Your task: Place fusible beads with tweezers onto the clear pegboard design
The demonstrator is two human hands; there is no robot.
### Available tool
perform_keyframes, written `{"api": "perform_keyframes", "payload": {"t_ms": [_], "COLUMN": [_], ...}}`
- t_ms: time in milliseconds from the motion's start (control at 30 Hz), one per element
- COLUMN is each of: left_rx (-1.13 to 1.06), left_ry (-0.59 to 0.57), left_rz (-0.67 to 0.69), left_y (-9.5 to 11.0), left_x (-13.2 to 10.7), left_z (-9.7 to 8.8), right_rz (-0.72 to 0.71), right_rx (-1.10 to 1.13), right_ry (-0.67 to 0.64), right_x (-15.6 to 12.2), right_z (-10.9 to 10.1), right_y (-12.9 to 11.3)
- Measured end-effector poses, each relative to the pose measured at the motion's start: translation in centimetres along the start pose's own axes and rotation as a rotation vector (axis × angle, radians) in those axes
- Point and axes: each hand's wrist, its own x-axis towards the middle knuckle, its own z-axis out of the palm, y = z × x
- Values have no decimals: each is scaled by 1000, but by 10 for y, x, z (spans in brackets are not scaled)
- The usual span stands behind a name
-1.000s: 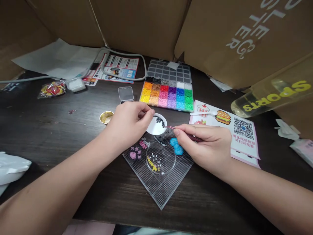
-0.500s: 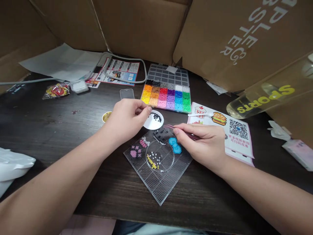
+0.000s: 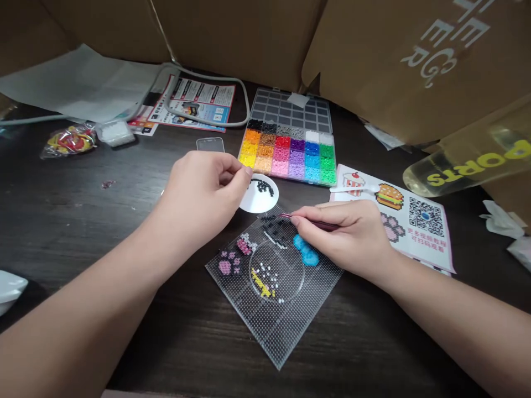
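My left hand (image 3: 201, 193) is closed in a pinch at the left rim of a small white dish (image 3: 254, 204) holding black beads (image 3: 265, 188). Dark red tweezers (image 3: 319, 224) are gripped in my right hand (image 3: 352, 232). Their tip hovers over black beads (image 3: 271, 221) near the far corner of a clear pegboard (image 3: 277, 337); whether it pinches a bead is too small to tell. On the board are a pink-and-black paw (image 3: 226, 265), a pink-and-white piece (image 3: 246, 244), a blue shape (image 3: 306, 251) and yellow and white beads (image 3: 262, 283) inside a clear ring.
Behind the dish stands an open bead box (image 3: 290, 152) of sorted colours. Pattern sheets (image 3: 427, 249) with a white spoon (image 3: 365, 189) lie right, near a leaning clear bottle (image 3: 460, 166). Cable (image 3: 249, 105), leaflets (image 3: 199, 105) and a bag (image 3: 70, 139) are at back left. Cardboard walls (image 3: 240, 38) enclose the table.
The view has shifted slightly. My left hand and the white dish have moved a little left relative to the pegboard. My right hand keeps the tweezers over the same far corner.
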Motion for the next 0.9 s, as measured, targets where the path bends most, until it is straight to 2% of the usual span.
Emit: {"api": "perform_keyframes", "payload": {"t_ms": [133, 900], "left_rx": [25, 27], "left_ry": [-21, -56], "left_rz": [-5, -25], "left_y": [1, 5], "left_x": [0, -1], "left_z": [1, 4], "right_rz": [-2, 80], "right_rx": [-6, -58], "right_ry": [-31, 35], "right_x": [0, -2], "right_z": [0, 4], "right_y": [1, -8]}}
